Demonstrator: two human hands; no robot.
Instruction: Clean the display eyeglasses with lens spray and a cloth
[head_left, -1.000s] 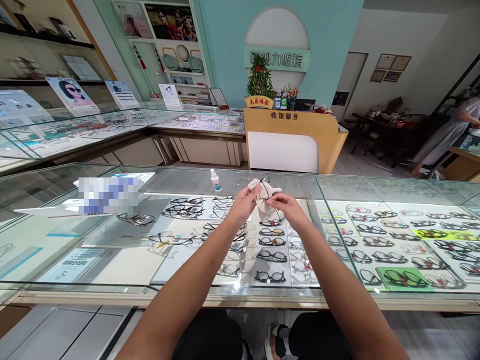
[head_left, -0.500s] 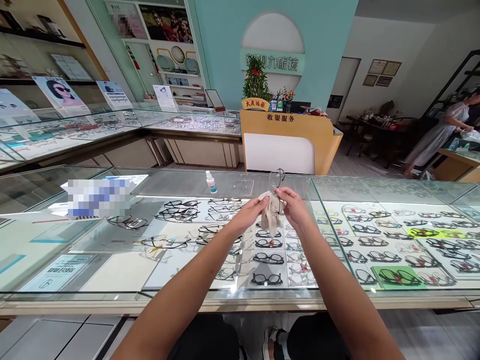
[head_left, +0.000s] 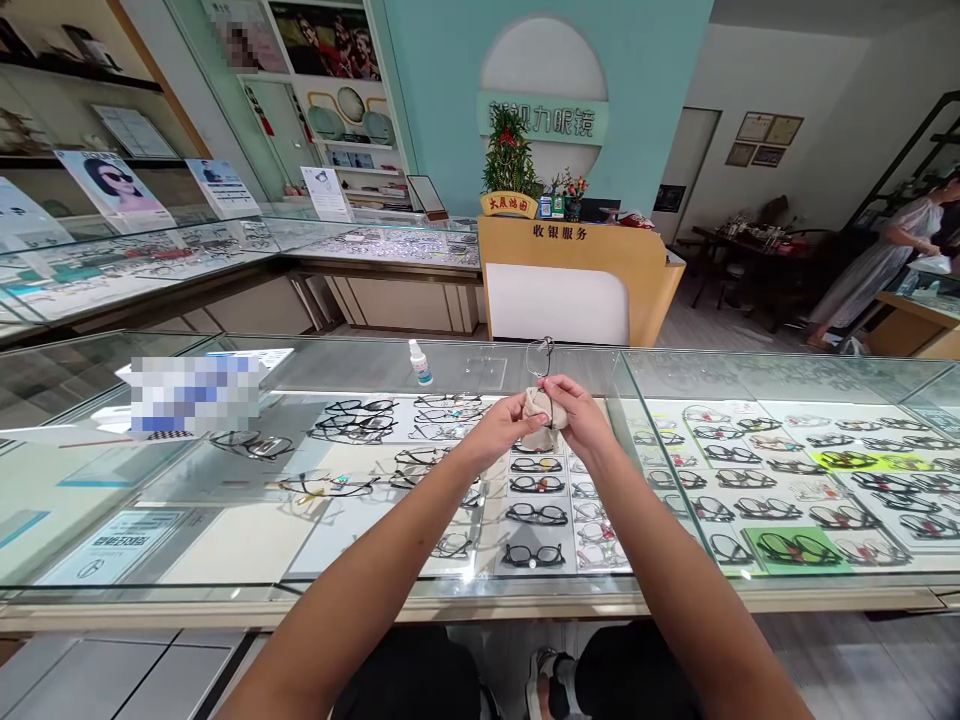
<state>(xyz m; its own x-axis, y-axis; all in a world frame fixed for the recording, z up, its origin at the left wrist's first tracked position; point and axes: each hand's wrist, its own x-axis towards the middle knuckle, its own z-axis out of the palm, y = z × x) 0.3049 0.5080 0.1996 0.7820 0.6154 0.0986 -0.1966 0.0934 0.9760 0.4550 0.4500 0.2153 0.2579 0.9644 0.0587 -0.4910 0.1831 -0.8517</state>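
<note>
Above the glass counter, a thin-rimmed pair of eyeglasses [head_left: 540,357] is held on end, with one lens sticking up over my fingers. My right hand [head_left: 583,415] pinches the frame near its middle. A beige cloth [head_left: 544,407] is bunched around the lower lens, which it mostly hides. My left hand [head_left: 496,430] is closed on that cloth, thumb in front, pressing it against the lens. Beyond my hands to the left, a small white spray bottle [head_left: 420,364] with a blue label stands upright on the glass.
The glass display counter [head_left: 315,590] holds rows of eyeglasses [head_left: 535,514] under its top. Papers [head_left: 195,395] lie at the left. A wooden cashier desk [head_left: 652,275] with a plant [head_left: 511,155] stands behind. At far right is another person [head_left: 892,255].
The cloth, which hung loose, is now gathered up around the lower lens. My hands and the eyeglasses have shifted slightly left.
</note>
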